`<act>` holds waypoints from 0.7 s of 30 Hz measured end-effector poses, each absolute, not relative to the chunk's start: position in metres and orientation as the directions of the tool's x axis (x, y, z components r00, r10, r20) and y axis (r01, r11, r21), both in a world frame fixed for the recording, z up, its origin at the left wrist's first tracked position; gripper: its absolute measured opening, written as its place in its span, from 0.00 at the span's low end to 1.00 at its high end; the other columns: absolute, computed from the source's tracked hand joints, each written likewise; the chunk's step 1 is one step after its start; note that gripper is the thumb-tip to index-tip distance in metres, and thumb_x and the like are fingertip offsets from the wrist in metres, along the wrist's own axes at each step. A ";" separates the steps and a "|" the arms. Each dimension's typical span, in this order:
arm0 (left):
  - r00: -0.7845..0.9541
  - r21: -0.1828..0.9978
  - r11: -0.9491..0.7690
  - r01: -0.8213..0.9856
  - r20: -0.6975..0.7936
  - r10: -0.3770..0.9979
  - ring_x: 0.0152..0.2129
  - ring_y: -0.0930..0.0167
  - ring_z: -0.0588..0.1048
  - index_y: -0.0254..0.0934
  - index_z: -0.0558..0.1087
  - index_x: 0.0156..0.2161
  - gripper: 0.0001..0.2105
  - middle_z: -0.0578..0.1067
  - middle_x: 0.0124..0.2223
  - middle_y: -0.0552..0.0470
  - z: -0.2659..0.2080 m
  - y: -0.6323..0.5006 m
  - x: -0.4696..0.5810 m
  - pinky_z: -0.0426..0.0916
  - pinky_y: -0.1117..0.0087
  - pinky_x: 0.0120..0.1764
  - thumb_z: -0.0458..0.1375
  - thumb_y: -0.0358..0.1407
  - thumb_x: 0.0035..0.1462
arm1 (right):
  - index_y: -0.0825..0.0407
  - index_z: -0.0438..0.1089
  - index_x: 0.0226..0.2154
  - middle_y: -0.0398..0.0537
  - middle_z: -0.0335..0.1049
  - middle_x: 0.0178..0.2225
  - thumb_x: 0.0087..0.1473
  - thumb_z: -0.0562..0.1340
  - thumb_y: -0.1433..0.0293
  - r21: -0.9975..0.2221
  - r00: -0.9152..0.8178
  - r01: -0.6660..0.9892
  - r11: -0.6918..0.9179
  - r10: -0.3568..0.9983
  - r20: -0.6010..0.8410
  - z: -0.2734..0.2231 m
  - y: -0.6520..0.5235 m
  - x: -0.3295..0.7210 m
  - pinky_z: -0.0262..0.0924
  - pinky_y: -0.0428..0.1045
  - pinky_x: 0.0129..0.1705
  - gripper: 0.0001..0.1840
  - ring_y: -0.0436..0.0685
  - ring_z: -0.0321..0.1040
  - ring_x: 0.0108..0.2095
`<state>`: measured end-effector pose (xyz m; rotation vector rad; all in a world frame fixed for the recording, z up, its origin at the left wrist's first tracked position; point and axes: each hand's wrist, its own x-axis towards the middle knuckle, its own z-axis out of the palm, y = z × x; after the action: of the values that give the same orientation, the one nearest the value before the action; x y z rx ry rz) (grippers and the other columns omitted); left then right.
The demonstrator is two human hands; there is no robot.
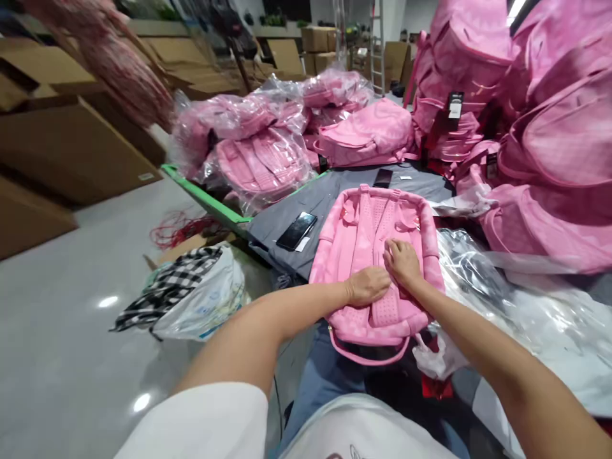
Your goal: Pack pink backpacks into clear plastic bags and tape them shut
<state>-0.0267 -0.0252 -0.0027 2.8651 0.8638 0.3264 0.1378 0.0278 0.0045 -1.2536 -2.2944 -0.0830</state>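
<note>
A pink backpack (337,255) lies in front of me with its back panel and shoulder straps (364,223) facing up. Its top handle loop (370,361) hangs over the edge nearest my body. My left hand (369,286) is closed over a strap near the middle of the panel, fingers curled under and partly hidden. Just beyond and to the right, my right hand (402,260) has bent fingers pinched on the other strap. The hands nearly touch.
Plastic-wrapped backpacks (265,159) fill a green-edged bin at left. More pink backpacks (568,140) are piled high at right, beside clear plastic bags (549,319). A phone (297,231) lies on the grey cover (268,223). Cardboard boxes (62,146) stand on the far left.
</note>
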 end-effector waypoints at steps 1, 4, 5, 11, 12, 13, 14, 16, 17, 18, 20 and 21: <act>0.771 0.180 -0.791 0.584 0.183 0.611 0.42 0.60 0.71 0.33 0.73 0.42 0.11 0.75 0.42 0.41 -0.003 -0.026 -0.027 0.66 0.56 0.51 0.48 0.33 0.69 | 0.54 0.68 0.54 0.60 0.71 0.48 0.67 0.49 0.70 -0.204 -0.458 0.773 0.601 0.750 0.477 0.013 0.021 0.138 0.60 0.60 0.51 0.19 0.66 0.65 0.47; 0.731 0.183 -0.745 0.642 0.147 0.666 0.45 0.58 0.70 0.32 0.73 0.46 0.10 0.74 0.46 0.40 0.001 -0.022 -0.028 0.65 0.54 0.51 0.51 0.32 0.66 | 0.51 0.69 0.51 0.57 0.71 0.46 0.66 0.54 0.65 -0.153 -0.789 0.442 0.884 0.464 0.403 0.040 -0.006 0.134 0.61 0.58 0.50 0.16 0.63 0.66 0.47; 0.755 0.192 -0.760 0.620 0.118 0.646 0.44 0.59 0.70 0.32 0.73 0.45 0.09 0.74 0.45 0.42 0.002 -0.019 -0.029 0.66 0.57 0.50 0.53 0.33 0.65 | 0.51 0.70 0.48 0.55 0.72 0.44 0.65 0.56 0.64 -0.144 -0.911 0.218 0.965 0.254 0.325 0.046 -0.015 0.132 0.61 0.57 0.49 0.14 0.62 0.67 0.46; 0.794 0.195 -0.825 0.531 0.224 0.564 0.44 0.61 0.68 0.38 0.74 0.47 0.09 0.74 0.45 0.46 -0.010 -0.022 -0.047 0.66 0.57 0.51 0.58 0.37 0.65 | 0.53 0.71 0.42 0.51 0.72 0.38 0.64 0.57 0.66 -0.235 -0.988 -0.102 0.967 -0.072 0.136 0.014 -0.045 0.127 0.59 0.52 0.39 0.09 0.57 0.65 0.35; 0.723 0.196 -0.775 0.600 0.280 0.631 0.45 0.60 0.68 0.38 0.74 0.48 0.08 0.73 0.46 0.45 -0.015 -0.027 -0.050 0.65 0.55 0.53 0.57 0.35 0.65 | 0.52 0.71 0.42 0.51 0.72 0.37 0.65 0.56 0.65 -0.240 -0.986 -0.076 0.968 -0.038 0.160 0.003 -0.047 0.129 0.58 0.52 0.38 0.10 0.57 0.65 0.35; 0.637 0.206 -0.709 0.674 0.323 0.699 0.47 0.59 0.68 0.37 0.74 0.48 0.08 0.73 0.47 0.44 -0.019 -0.031 -0.052 0.64 0.53 0.55 0.56 0.33 0.65 | 0.51 0.71 0.43 0.50 0.71 0.37 0.66 0.55 0.64 -0.245 -0.984 -0.071 0.967 -0.027 0.177 -0.008 -0.047 0.130 0.58 0.51 0.38 0.11 0.56 0.65 0.35; 0.564 0.219 -0.648 0.729 0.344 0.751 0.48 0.59 0.67 0.36 0.74 0.48 0.09 0.73 0.48 0.43 -0.022 -0.033 -0.052 0.63 0.52 0.57 0.54 0.31 0.65 | 0.50 0.71 0.43 0.49 0.70 0.36 0.67 0.54 0.64 -0.248 -0.982 -0.069 0.966 -0.022 0.190 -0.016 -0.047 0.132 0.57 0.51 0.38 0.12 0.56 0.65 0.34; 0.487 0.242 -0.566 0.788 0.319 0.813 0.52 0.56 0.66 0.34 0.74 0.46 0.09 0.72 0.51 0.40 -0.021 -0.034 -0.050 0.61 0.49 0.60 0.54 0.30 0.64 | 0.49 0.71 0.44 0.49 0.70 0.36 0.69 0.51 0.63 -0.246 -0.981 -0.050 0.968 -0.002 0.195 -0.025 -0.044 0.134 0.57 0.52 0.38 0.14 0.57 0.65 0.35; 0.472 0.249 -0.541 0.803 0.289 0.833 0.53 0.55 0.66 0.33 0.74 0.46 0.09 0.72 0.51 0.38 -0.018 -0.032 -0.048 0.61 0.48 0.60 0.53 0.30 0.65 | 0.49 0.71 0.44 0.51 0.70 0.37 0.69 0.50 0.63 -0.239 -0.980 -0.036 0.970 0.012 0.196 -0.025 -0.041 0.135 0.57 0.52 0.39 0.16 0.57 0.65 0.36; 0.471 0.254 -0.529 0.810 0.257 0.844 0.53 0.55 0.66 0.33 0.74 0.47 0.10 0.72 0.52 0.38 -0.013 -0.029 -0.046 0.62 0.48 0.59 0.53 0.31 0.65 | 0.50 0.71 0.44 0.52 0.71 0.38 0.69 0.49 0.63 -0.230 -0.980 -0.024 0.973 0.022 0.196 -0.024 -0.039 0.136 0.58 0.53 0.40 0.17 0.58 0.64 0.37; 0.493 0.260 -0.534 0.804 0.209 0.844 0.52 0.56 0.67 0.34 0.74 0.48 0.11 0.72 0.51 0.39 -0.003 -0.024 -0.046 0.65 0.50 0.57 0.51 0.33 0.68 | 0.51 0.70 0.43 0.53 0.71 0.38 0.69 0.48 0.64 -0.196 -0.977 0.008 0.981 0.049 0.206 -0.018 -0.036 0.137 0.57 0.54 0.42 0.17 0.59 0.63 0.38; 0.509 0.260 -0.544 0.798 0.194 0.839 0.51 0.58 0.68 0.34 0.74 0.49 0.12 0.73 0.50 0.40 0.002 -0.024 -0.048 0.66 0.52 0.57 0.50 0.33 0.69 | 0.52 0.70 0.42 0.53 0.70 0.38 0.69 0.48 0.65 -0.170 -0.973 0.035 0.985 0.072 0.218 -0.014 -0.036 0.139 0.57 0.54 0.42 0.16 0.60 0.62 0.38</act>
<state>-0.0476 -0.0242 0.0016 2.6077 1.4223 0.4499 0.1387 -0.0361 -0.0145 -0.0789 -2.9057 0.2426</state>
